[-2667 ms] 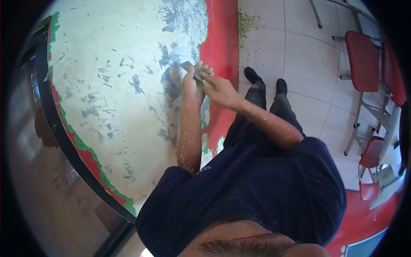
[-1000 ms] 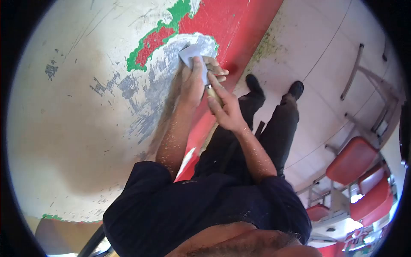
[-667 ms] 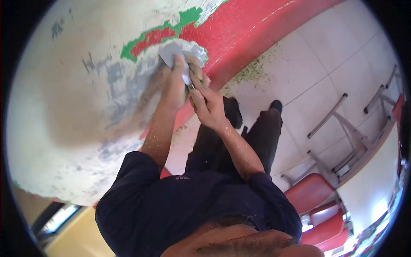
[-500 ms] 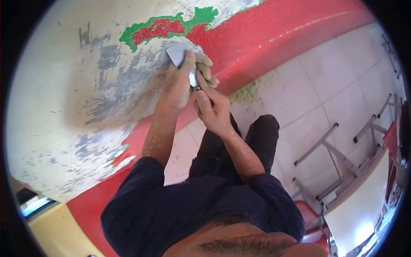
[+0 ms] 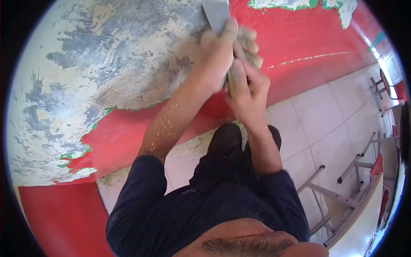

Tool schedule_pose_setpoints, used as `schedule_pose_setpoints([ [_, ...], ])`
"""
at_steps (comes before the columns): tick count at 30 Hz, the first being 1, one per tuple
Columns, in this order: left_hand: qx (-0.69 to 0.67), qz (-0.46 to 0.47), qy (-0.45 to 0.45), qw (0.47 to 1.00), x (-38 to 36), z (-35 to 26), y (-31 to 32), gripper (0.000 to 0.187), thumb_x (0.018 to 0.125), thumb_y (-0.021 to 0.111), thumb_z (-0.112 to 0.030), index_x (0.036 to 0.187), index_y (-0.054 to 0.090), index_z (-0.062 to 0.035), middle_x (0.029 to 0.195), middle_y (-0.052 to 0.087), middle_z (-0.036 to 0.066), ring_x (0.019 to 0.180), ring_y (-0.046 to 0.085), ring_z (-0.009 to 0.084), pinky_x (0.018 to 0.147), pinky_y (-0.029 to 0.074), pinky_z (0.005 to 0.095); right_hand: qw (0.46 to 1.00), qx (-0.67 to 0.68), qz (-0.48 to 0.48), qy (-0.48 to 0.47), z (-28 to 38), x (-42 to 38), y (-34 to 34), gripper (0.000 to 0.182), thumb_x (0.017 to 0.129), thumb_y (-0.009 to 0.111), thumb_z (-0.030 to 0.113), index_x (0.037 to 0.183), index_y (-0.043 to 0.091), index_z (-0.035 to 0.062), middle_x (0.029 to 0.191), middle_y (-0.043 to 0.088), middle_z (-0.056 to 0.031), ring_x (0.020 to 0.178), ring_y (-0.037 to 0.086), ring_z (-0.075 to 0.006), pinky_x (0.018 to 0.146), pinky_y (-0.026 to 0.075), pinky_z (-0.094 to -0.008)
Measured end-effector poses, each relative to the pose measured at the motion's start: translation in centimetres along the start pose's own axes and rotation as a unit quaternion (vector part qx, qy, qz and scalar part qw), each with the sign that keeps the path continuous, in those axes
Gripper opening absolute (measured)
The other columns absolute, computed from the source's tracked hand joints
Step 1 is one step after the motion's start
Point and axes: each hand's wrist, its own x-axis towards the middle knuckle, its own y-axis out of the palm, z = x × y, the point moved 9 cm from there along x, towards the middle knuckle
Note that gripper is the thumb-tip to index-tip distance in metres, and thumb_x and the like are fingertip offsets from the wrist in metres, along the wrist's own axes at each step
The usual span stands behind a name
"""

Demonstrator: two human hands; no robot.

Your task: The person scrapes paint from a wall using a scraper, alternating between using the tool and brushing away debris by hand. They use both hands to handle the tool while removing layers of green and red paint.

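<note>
1. Scraper [image 5: 217, 17], one: being held by both hands, blade uppermost; its long axis is being slanted from upper left to lower right.
2. Left hand [image 5: 222, 58], nearer the blade: the scraper is being pinched, thumb over its face.
3. Right hand [image 5: 249, 88]: the lower end is being gripped — mostly hidden by closed fingers.
4. Wall [image 5: 141, 51]: its mottled part is being bordered by a red band [image 5: 299, 47], just beside the blade; contact is not being clearly shown.
5. Open room: being offered leftward along the wall and rightward across the red band — floor [image 5: 317, 107] is lying beyond.
</note>
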Motion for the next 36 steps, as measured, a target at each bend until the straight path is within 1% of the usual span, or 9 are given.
schedule_pose_setpoints([
  [4, -0.038, 0.024, 0.052, 0.998, 2.0, -0.5, 0.4, 0.039, 0.100, 0.041, -0.032, 0.087, 0.054, 0.0027, 0.071, 0.056, 0.010, 0.058, 0.062, 0.0260, 0.055, 0.054, 0.0364, 0.999, -0.029, 0.018, -0.037, 1.1, 2.3, 0.1, 0.036, 0.100, 0.044, 0.016, 0.133, 0.052, 0.0034, 0.063, 0.048, 0.0044, 0.048, 0.037, -0.0011, 0.043, 0.030, -0.0179],
  [7, -0.080, 0.016, 0.007, 0.997, 1.3, 0.6, 0.8, 0.035, 0.099, 0.042, -0.029, 0.085, 0.052, 0.0014, 0.071, 0.054, 0.009, 0.058, 0.061, 0.0257, 0.057, 0.054, 0.0380, 0.999, -0.011, 0.009, 0.045, 0.6, 0.5, -0.9, 0.033, 0.096, 0.049, 0.009, 0.125, 0.056, -0.0028, 0.065, 0.052, 0.0019, 0.058, 0.043, -0.0047, 0.052, 0.039, -0.0227],
  [12, -0.050, 0.035, 0.068, 0.996, 2.2, -2.6, 2.5, 0.031, 0.100, 0.042, -0.032, 0.084, 0.049, -0.0073, 0.072, 0.052, 0.004, 0.067, 0.054, 0.0204, 0.069, 0.051, 0.0401, 0.990, -0.126, 0.029, -0.059, 2.4, 2.6, -1.4, 0.031, 0.095, 0.049, 0.011, 0.121, 0.058, -0.0038, 0.058, 0.048, -0.0046, 0.054, 0.044, -0.0082, 0.051, 0.040, -0.0259],
  [15, -0.098, 0.043, -0.022, 0.994, 1.4, 1.5, 2.3, 0.030, 0.101, 0.040, -0.032, 0.084, 0.049, -0.0077, 0.073, 0.051, 0.004, 0.067, 0.053, 0.0204, 0.069, 0.051, 0.0404, 0.995, -0.099, 0.011, -0.022, 1.6, 1.4, -2.1, 0.025, 0.095, 0.049, 0.012, 0.111, 0.061, -0.0034, 0.056, 0.047, -0.0099, 0.052, 0.044, -0.0109, 0.051, 0.041, -0.0287],
  [19, -0.084, 0.043, 0.048, 0.994, 2.6, -0.6, 3.0, 0.030, 0.101, 0.039, -0.032, 0.085, 0.048, -0.0086, 0.072, 0.051, 0.004, 0.067, 0.054, 0.0209, 0.070, 0.051, 0.0412, 0.979, -0.175, 0.001, -0.100, 3.5, 3.0, -2.5, 0.017, 0.093, 0.050, 0.010, 0.093, 0.062, -0.0025, 0.058, 0.049, -0.0174, 0.051, 0.046, -0.0146, 0.052, 0.042, -0.0318],
  [25, -0.133, -0.008, 0.007, 0.991, 1.6, 1.7, 2.6, 0.035, 0.101, 0.037, -0.033, 0.082, 0.048, -0.0060, 0.071, 0.052, 0.007, 0.059, 0.055, 0.0236, 0.062, 0.053, 0.0427, 0.985, -0.158, 0.052, -0.044, 1.8, 2.1, -3.6, 0.012, 0.091, 0.055, 0.008, 0.088, 0.062, -0.0018, 0.063, 0.052, -0.0231, 0.050, 0.051, -0.0248, 0.053, 0.044, -0.0355],
  [28, -0.126, -0.027, 0.041, 0.991, 1.9, 2.1, 2.4, 0.035, 0.101, 0.037, -0.033, 0.082, 0.048, -0.0056, 0.069, 0.052, 0.008, 0.059, 0.056, 0.0241, 0.061, 0.053, 0.0436, 0.978, -0.189, 0.072, -0.045, 1.2, 2.3, -4.4, 0.014, 0.090, 0.056, 0.008, 0.094, 0.064, -0.0018, 0.066, 0.055, -0.0232, 0.052, 0.053, -0.0279, 0.054, 0.045, -0.0355],
  [32, -0.095, 0.002, 0.044, 0.995, 1.8, 1.6, 2.8, 0.035, 0.101, 0.038, -0.035, 0.083, 0.049, -0.0065, 0.067, 0.051, 0.006, 0.057, 0.056, 0.0231, 0.058, 0.053, 0.0429, 0.977, -0.171, 0.105, -0.073, 1.6, 1.6, -4.0, 0.037, 0.089, 0.053, 0.004, 0.126, 0.055, -0.0008, 0.069, 0.058, -0.0211, 0.054, 0.058, -0.0259, 0.055, 0.046, -0.0321],
  [36, -0.059, -0.034, 0.022, 0.997, 0.8, 2.3, 2.6, 0.036, 0.101, 0.039, -0.039, 0.082, 0.049, -0.0088, 0.066, 0.049, 0.003, 0.055, 0.054, 0.0180, 0.055, 0.053, 0.0384, 0.987, -0.128, 0.091, -0.028, 0.6, 0.5, -5.1, 0.040, 0.088, 0.054, 0.003, 0.129, 0.054, 0.0014, 0.067, 0.057, -0.0181, 0.053, 0.057, -0.0202, 0.053, 0.045, -0.0307],
])
